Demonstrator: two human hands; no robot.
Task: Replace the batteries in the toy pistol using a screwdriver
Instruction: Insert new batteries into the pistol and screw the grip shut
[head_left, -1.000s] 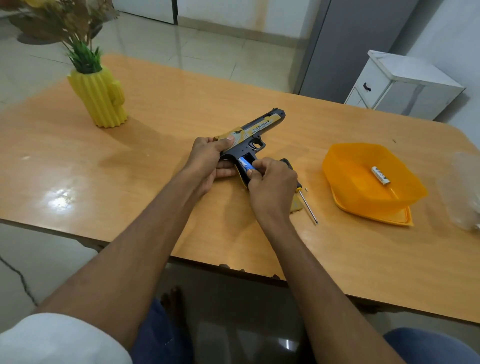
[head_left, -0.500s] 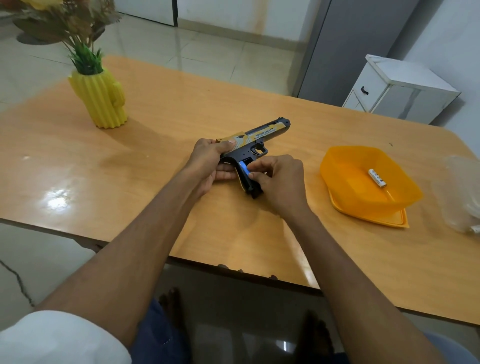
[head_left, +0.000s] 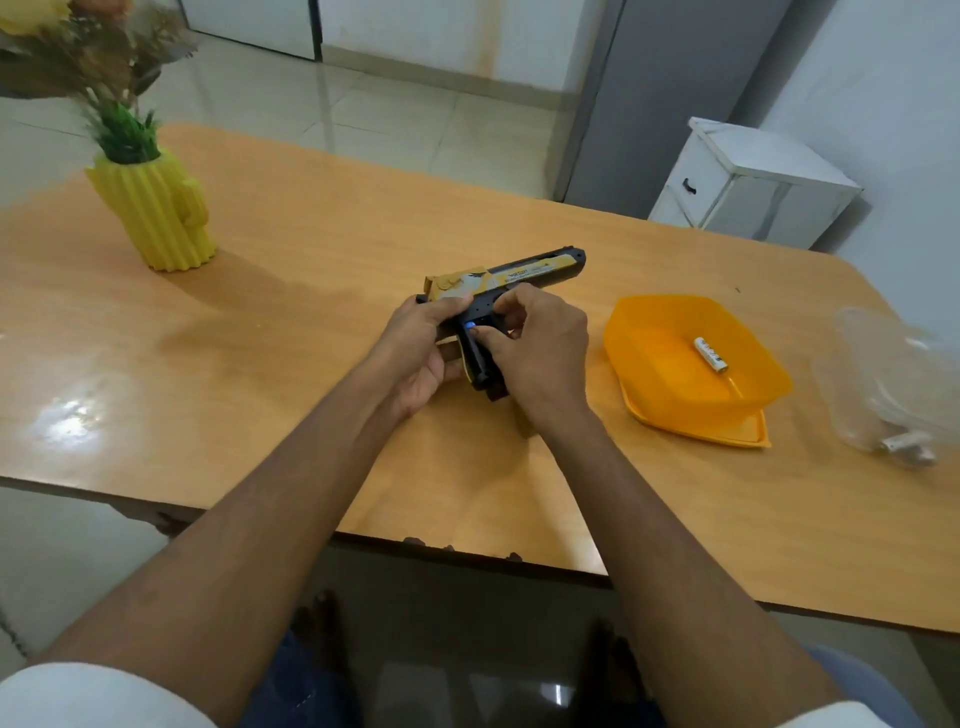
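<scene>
Fingers (head_left: 511, 317) of your right hand (head_left: 540, 353) are curled over the grip of the toy pistol (head_left: 506, 273), thumb and fingertips pinching at the open battery bay, where a blue battery end (head_left: 470, 326) shows. Your left hand (head_left: 421, 348) wraps the rear of the pistol, thumb along the frame, holding it just above the desk (head_left: 311, 260) with the barrel pointing away to the right.

This looks like the seating of a fresh cell. Keep the left hand firm so the grip does not twist while you push. Press the blue cell straight down along the bay with your thumb instead of levering it sideways, and check its polarity against the markings inside, which can't be read from here. Feel for the spring to take it before letting go.

One white battery (head_left: 710, 354) lies in the orange tray (head_left: 649, 322) near your right hand, probably a spent one, so don't mix it back in. More cells seem to sit in the clear bag (head_left: 883, 384) further right. The screwdriver and cover are out of sight; find both before closing up.
</scene>
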